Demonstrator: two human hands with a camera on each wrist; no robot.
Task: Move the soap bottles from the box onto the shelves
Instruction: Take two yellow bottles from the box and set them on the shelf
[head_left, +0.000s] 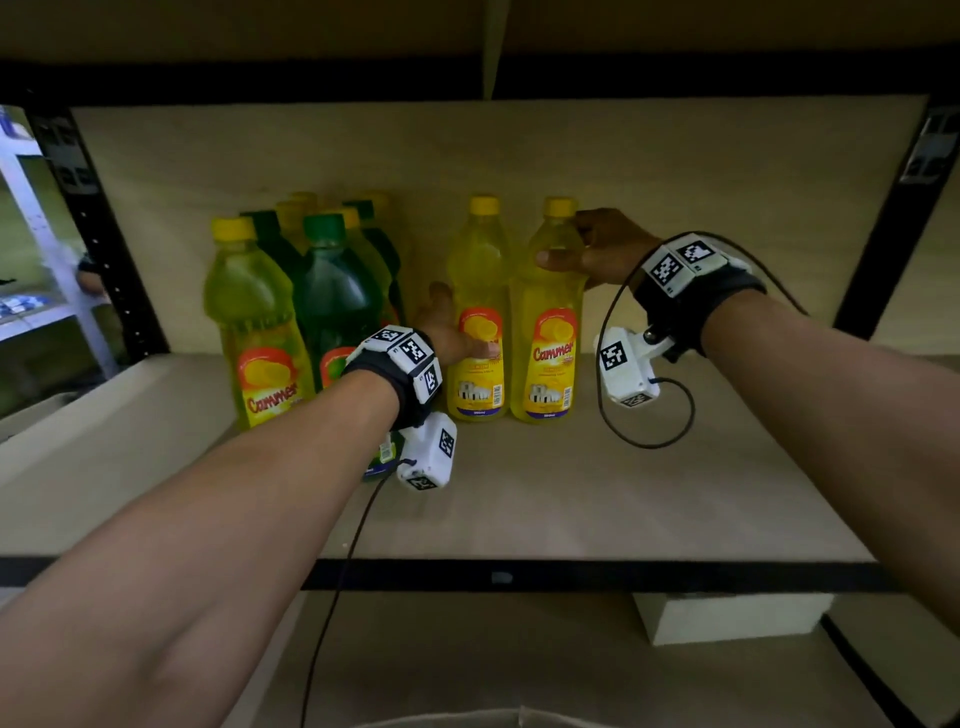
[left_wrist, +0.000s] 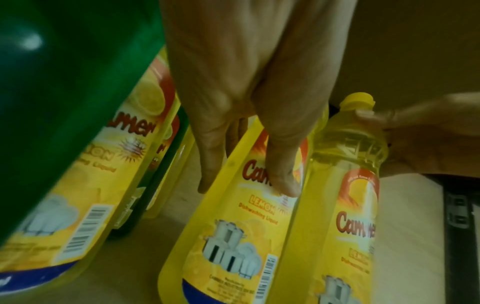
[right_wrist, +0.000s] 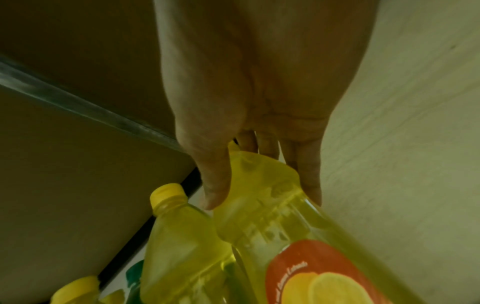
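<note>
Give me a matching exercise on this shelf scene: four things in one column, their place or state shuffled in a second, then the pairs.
1. right hand
2. left hand
3. green bottle
4. white box

a. stands in the left cluster
b. grips the rightmost yellow bottle at its shoulder
c. sits below the shelf
d. holds the label of the second yellow bottle

Pairs: 1-b, 2-d, 3-a, 4-c
</note>
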